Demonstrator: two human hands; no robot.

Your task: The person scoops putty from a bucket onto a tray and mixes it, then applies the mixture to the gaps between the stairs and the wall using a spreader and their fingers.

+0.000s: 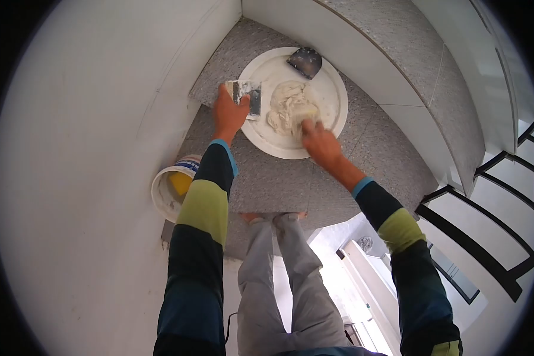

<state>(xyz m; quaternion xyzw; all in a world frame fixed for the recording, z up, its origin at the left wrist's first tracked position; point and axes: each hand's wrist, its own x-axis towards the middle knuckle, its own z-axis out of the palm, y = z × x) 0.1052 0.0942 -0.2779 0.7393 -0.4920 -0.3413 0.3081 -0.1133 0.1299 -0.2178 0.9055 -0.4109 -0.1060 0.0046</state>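
My left hand (228, 114) grips a wide scraper (254, 99), its metal blade smeared with white paste, at the left rim of a round white tray (266, 144). A mound of off-white paste (288, 99) lies in the middle of this tray. My right hand (322, 142) is closed at the lower right of the mound, around what looks like a putty knife (307, 111). Motion blurs that tool, and its handle is hidden in my fingers. On the tray's far edge rests a dark, paste-flecked scraper blade (306, 62).
The tray sits on a grey speckled stair tread (368, 142), with higher steps (380, 65) curving up to the right. A white wall (101, 148) rises at left. Beside it stands a bucket (160, 193) with something yellow inside. Black railing (474, 249) runs along the right, near a drop.
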